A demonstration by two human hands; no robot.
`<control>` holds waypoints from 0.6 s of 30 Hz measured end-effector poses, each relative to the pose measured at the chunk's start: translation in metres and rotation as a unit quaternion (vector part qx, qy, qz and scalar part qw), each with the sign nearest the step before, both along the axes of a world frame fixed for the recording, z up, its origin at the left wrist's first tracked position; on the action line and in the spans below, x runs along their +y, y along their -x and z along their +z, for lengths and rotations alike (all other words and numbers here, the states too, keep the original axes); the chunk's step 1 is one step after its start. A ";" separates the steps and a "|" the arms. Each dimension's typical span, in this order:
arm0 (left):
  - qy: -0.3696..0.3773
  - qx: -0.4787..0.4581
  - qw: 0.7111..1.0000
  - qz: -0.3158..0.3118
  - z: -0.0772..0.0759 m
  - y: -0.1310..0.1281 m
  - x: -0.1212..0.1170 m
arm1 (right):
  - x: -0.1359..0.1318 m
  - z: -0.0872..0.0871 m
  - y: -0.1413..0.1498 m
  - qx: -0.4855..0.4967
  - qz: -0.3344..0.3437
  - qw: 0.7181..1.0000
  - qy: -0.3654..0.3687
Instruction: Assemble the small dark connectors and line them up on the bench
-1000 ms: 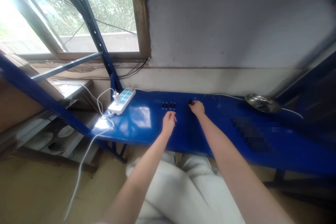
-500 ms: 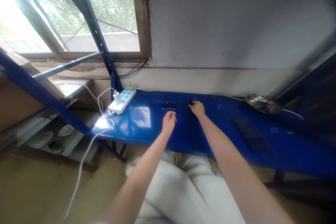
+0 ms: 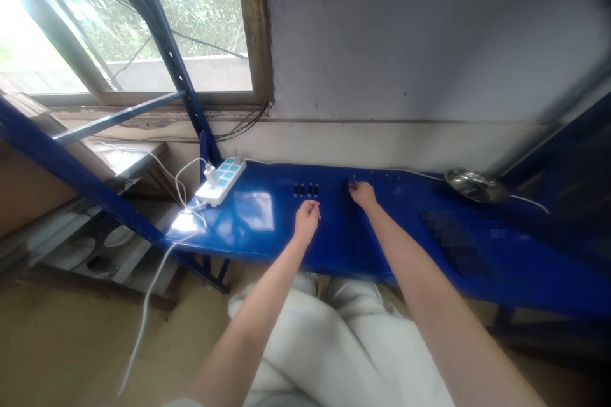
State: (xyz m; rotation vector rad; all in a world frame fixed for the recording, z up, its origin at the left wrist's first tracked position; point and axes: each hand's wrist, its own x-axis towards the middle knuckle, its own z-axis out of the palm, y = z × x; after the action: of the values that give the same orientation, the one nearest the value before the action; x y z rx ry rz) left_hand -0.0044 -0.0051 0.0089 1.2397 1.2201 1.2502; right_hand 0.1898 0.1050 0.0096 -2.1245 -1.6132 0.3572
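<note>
Several small dark cylinders point(image 3: 306, 190) with light ends stand in a short row on the blue table point(image 3: 329, 248). My left hand point(image 3: 307, 219) hovers just in front of this row, its fingers curled together; anything in them is hidden. Farther right, my right hand point(image 3: 363, 194) reaches over the table with thumb and fingers pinched. A small dark piece point(image 3: 345, 184) is just left of its fingertips, and whether they touch it I cannot tell. Tiny light bits point(image 3: 354, 177) lie behind that hand.
At the table's left end lies a white power strip point(image 3: 221, 181) with a plug and cable. Several tiny parts point(image 3: 392, 177) lie near the back edge. A metal bowl point(image 3: 477, 186) and a blurred dark object point(image 3: 453, 241) are on the right. A blue frame post point(image 3: 172, 57) rises at left.
My right hand has shifted slightly right, and its fingertips now show a little apart from the dark piece. The left hand stays nearly in place.
</note>
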 end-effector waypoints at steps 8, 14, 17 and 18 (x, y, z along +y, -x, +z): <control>-0.004 0.006 1.000 -0.007 0.000 0.001 -0.001 | -0.004 -0.006 0.002 0.003 -0.028 0.999 -0.037; -0.010 0.013 1.000 -0.008 -0.002 0.001 0.001 | -0.003 -0.001 0.001 0.022 -0.033 0.999 -0.024; -0.011 0.011 1.000 -0.006 -0.002 0.001 0.001 | -0.002 0.001 -0.003 0.050 -0.018 0.998 -0.022; -0.010 0.010 1.000 -0.007 -0.002 0.001 0.000 | -0.003 0.001 -0.005 0.064 -0.013 0.997 -0.031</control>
State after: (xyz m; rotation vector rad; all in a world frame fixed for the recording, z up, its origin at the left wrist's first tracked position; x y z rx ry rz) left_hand -0.0052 -0.0046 0.0067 1.2753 1.2142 1.2464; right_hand 0.1947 0.1019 0.0108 -2.0322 -1.5027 0.4218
